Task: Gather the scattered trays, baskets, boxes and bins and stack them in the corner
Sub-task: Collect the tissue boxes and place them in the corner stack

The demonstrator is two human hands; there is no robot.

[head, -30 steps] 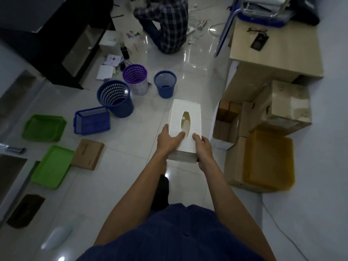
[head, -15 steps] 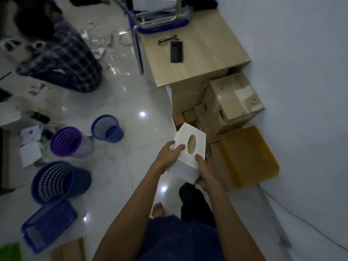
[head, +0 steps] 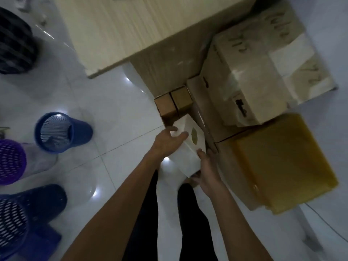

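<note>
1. White rectangular plastic box with an oval top slot [head: 188, 149]: held tilted above the white tiled floor [head: 116, 117], just beside two small brown cardboard cartons [head: 174, 104].
2. Left hand [head: 166, 142]: grips the box's left side, thumb on top.
3. Right hand [head: 207, 171]: grips its near end.

Open floor [head: 116, 113] btwn blue bin [head: 62, 132] and small brown boxes [head: 173, 102]: free to pass. R side blocked by big carton [head: 254, 81] w/ yellow tray [head: 282, 162] just beside it. Bench [head: 131, 29] overhangs at top. Purple bin [head: 11, 161] and dark basket [head: 28, 213] crowd L edge. White box [head: 188, 153], gripped by L hand [head: 166, 141] and R hand [head: 207, 172], is right by the cartons.
</note>
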